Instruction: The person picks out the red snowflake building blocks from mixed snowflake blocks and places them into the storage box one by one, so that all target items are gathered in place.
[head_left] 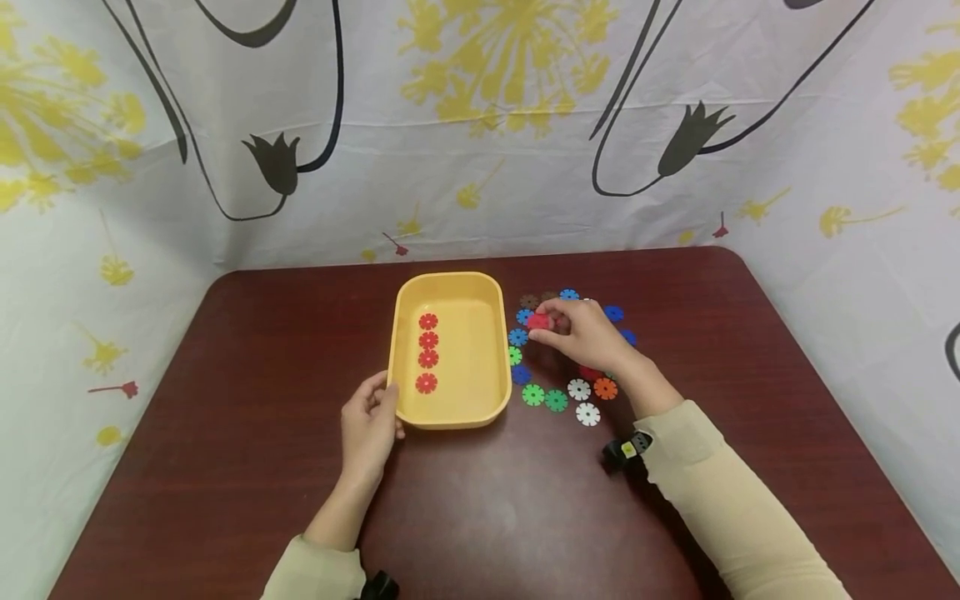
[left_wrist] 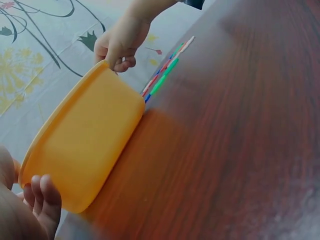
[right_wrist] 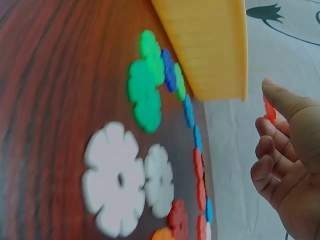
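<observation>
Four red, notched, flower-shaped discs (head_left: 428, 340) of plastic-looking material lie in a column on the floor of a yellow, rounded rectangular tray (head_left: 471, 358), near its left wall; the tray's right half is bare, and the tray sits on a dark reddish-brown, wood-grained worktop (head_left: 285, 358). The left hand (head_left: 369, 425) grips the tray at its near left corner, thumb at the rim and fingers against the outer wall; the right hand (head_left: 592, 333) pinches a red notched disc (head_left: 537, 322) between thumb and forefinger, just right of the tray and above a loose spread of discs in other colours – a white notched disc (head_left: 588, 414) and an orange notched disc (head_left: 605, 389) among them; more red discs (right_wrist: 178, 220) show in that spread, partly hidden by the right hand in the head view.

The step in hand looks to be carrying the pinched disc over to the tray; to do it well, lift it clear of the right rim, bring it low over the tray floor and let go only once it lies flat – a drop could make it bounce or knock the column; line it up by its neighbours without touching them; a steady left grip should stop the tray sliding.
</observation>
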